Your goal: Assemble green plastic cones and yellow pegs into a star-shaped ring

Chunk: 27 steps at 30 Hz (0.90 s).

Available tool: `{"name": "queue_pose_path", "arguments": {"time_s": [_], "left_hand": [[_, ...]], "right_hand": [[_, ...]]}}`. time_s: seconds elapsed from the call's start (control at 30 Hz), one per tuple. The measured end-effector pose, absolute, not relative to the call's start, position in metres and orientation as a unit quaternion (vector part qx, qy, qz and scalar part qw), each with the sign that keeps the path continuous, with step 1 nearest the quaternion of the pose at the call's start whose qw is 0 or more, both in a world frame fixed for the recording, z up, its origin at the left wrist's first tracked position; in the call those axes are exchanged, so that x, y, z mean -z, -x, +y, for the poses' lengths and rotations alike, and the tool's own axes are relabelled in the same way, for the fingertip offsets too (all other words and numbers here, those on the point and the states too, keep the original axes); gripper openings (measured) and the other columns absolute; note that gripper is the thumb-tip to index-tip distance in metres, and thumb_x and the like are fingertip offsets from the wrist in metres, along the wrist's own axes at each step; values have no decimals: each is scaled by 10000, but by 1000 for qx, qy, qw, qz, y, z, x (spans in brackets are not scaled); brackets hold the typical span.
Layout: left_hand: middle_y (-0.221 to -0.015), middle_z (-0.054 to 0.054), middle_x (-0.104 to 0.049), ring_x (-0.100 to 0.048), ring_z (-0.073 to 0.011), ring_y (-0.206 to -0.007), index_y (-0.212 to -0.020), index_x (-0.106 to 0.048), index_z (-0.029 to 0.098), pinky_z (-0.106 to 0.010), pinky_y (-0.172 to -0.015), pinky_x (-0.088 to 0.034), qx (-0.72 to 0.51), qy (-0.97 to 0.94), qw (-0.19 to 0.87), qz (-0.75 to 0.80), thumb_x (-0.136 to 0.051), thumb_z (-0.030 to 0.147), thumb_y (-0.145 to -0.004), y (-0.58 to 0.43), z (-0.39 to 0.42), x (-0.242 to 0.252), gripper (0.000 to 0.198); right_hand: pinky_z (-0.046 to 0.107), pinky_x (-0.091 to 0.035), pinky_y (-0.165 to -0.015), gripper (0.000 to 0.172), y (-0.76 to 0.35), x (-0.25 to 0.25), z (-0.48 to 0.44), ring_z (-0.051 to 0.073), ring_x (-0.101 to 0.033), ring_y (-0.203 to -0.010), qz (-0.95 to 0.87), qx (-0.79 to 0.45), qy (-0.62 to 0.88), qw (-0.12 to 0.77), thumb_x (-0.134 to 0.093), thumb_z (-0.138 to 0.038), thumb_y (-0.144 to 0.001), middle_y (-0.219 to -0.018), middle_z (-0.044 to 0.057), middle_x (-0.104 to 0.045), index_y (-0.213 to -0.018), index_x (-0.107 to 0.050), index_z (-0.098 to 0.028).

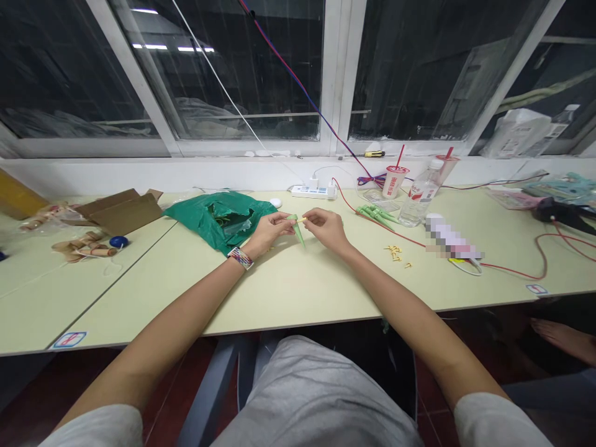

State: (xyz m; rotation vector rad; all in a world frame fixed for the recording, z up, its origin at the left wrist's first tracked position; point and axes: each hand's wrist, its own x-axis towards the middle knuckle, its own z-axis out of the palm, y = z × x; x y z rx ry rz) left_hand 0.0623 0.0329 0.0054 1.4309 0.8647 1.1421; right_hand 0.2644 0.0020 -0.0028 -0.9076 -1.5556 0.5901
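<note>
My left hand (270,232), with a woven band at the wrist, pinches a green cone-shaped plastic piece (298,234), its point tilted down toward me. At its upper end, the fingers of my right hand (326,227) close on a small yellow piece (302,220) that meets or nearly touches the green one; the exact contact is too small to tell. Several small yellow hooked pieces (395,252) lie scattered right of my right hand. Behind them rests a bunch of similar green pieces (376,216). Left of my hands, an opened green plastic bag (218,214) has green things inside.
A power strip (313,192) with a red cable stands at the back. A water bottle (421,194) and a red-lidded cup (395,181) are back right, near a pixelated white object (449,237). Wooden toys (84,247) and a cardboard box (121,214) lie left.
</note>
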Motion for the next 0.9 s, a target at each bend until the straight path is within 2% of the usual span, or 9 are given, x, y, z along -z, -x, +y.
{"name": "queue_pose_path", "arguments": {"time_s": [0.4, 0.7, 0.9], "left_hand": [[-821, -49, -712, -662, -187, -794, -839, -769, 168, -356, -820, -605, -483, -598, 517, 376, -994, 550, -598, -65, 31, 0, 505], [-834, -47, -711, -653, -187, -806, -856, -772, 176, -344, -808, -592, -483, -600, 519, 372, -997, 532, -591, -64, 31, 0, 498], [-806, -28, -688, -634, -172, -784, -829, -781, 178, -329, -792, -579, -476, -605, 524, 365, -1006, 470, -596, -63, 31, 0, 436]], "right_hand": [[337, -602, -810, 119, -265, 8, 5, 189, -733, -793, -688, -229, 402, 559, -676, -268, -818, -834, 22, -774, -882, -765, -222], [309, -577, -752, 148, -268, 5, 5, 174, -691, -758, -743, -169, 378, 526, -635, -165, -816, -848, 25, -727, -889, -753, -219], [314, -570, -750, 120, -268, 2, 1, 171, -679, -734, -751, -172, 360, 527, -648, -217, -832, -832, 25, -716, -892, -753, -214]]}}
